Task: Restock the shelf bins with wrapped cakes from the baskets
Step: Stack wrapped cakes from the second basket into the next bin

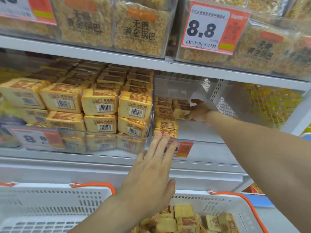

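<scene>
White slotted plastic basket [235, 201] nearest, holding film-wrapped yellow cakes [186, 219]. Left hand [151, 174] flat, fingers straight on clear bin's front edge [183, 140]. Right hand [199, 111] pinches one wrapped cake [179, 113] deep inside. Likely light, squashy, slick film; grip the sides.

Two hands, left [151, 167] and right [199, 111]. Two white baskets, near left [55, 199] and near right [223, 201]. Two clear cake bins, left [101, 140] and right [198, 132]. Three 8.8 price tags: upper right [212, 29], left [36, 137], middle [183, 148].
</scene>
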Tool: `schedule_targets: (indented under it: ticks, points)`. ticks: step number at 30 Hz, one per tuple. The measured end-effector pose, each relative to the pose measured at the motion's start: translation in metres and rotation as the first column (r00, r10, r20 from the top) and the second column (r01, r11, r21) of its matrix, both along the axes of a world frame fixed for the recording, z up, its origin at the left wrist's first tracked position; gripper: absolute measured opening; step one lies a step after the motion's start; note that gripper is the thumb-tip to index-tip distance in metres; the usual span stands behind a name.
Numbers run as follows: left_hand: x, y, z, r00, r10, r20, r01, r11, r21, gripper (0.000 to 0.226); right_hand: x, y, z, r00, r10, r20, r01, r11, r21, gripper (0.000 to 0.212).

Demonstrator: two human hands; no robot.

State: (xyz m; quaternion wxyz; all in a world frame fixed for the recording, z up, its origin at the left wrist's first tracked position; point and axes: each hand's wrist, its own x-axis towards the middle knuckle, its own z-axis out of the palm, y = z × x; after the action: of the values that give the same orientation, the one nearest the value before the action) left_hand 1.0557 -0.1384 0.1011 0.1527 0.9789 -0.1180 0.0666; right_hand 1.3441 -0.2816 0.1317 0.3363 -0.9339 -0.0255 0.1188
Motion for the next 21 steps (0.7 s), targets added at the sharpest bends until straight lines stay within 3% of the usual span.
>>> schedule_targets:
  ticks: [2, 4, 7, 9, 11, 12, 13, 15, 18, 21]
  points:
    - [0.0, -0.002, 0.006, 0.999, 0.016, -0.041, -0.016, 1.0, 0.012, 0.078, -0.004, -0.009, 0.005, 0.999, -0.017, -0.038, 0.019, 0.998, 0.061, 0.094]
    - [-0.001, -0.002, 0.005, 1.0, 0.019, 0.012, -0.019, 1.0, -0.004, 0.075, -0.012, -0.018, 0.015, 0.998, -0.034, 0.055, 0.033, 0.999, 0.028, 0.081]
    - [0.0, -0.002, -0.004, 0.993, 0.012, 0.119, -0.002, 0.996, -0.086, 0.068, -0.048, -0.027, 0.034, 0.948, -0.003, 0.318, -0.024, 0.997, 0.079, 0.033]
    - [-0.001, -0.005, -0.012, 0.961, 0.036, 0.273, 0.012, 0.985, -0.173, 0.054, -0.086, -0.035, 0.042, 0.831, -0.007, 0.556, -0.059, 0.993, 0.101, 0.009]
    - [0.0, -0.01, -0.023, 0.907, 0.061, 0.416, 0.042, 0.972, -0.233, 0.034, -0.126, -0.044, 0.039, 0.671, -0.085, 0.736, -0.1, 0.974, 0.204, 0.006]
    - [0.0, -0.014, -0.03, 0.907, 0.055, 0.417, 0.061, 0.964, -0.259, 0.026, -0.147, -0.047, 0.032, 0.609, -0.134, 0.782, -0.14, 0.952, 0.272, 0.006]
    - [0.0, -0.017, -0.036, 0.938, 0.039, 0.343, 0.066, 0.955, -0.288, 0.018, -0.167, -0.05, 0.021, 0.563, -0.174, 0.808, -0.166, 0.934, 0.317, 0.007]
    - [-0.002, -0.022, -0.056, 1.0, -0.009, 0.019, 0.014, 0.949, -0.314, 0.01, -0.206, -0.056, -0.017, 0.573, -0.186, 0.798, -0.2, 0.913, 0.356, 0.004]
    - [-0.008, -0.025, -0.103, 0.913, -0.072, -0.401, 0.046, 0.996, -0.075, 0.019, -0.25, -0.074, -0.093, 0.75, -0.03, 0.661, -0.202, 0.941, 0.272, 0.011]
    - [-0.024, -0.025, -0.157, 0.777, -0.077, -0.625, 0.105, 0.994, 0.007, 0.037, -0.277, -0.096, -0.167, 0.928, 0.211, 0.307, -0.232, 0.972, 0.036, 0.018]
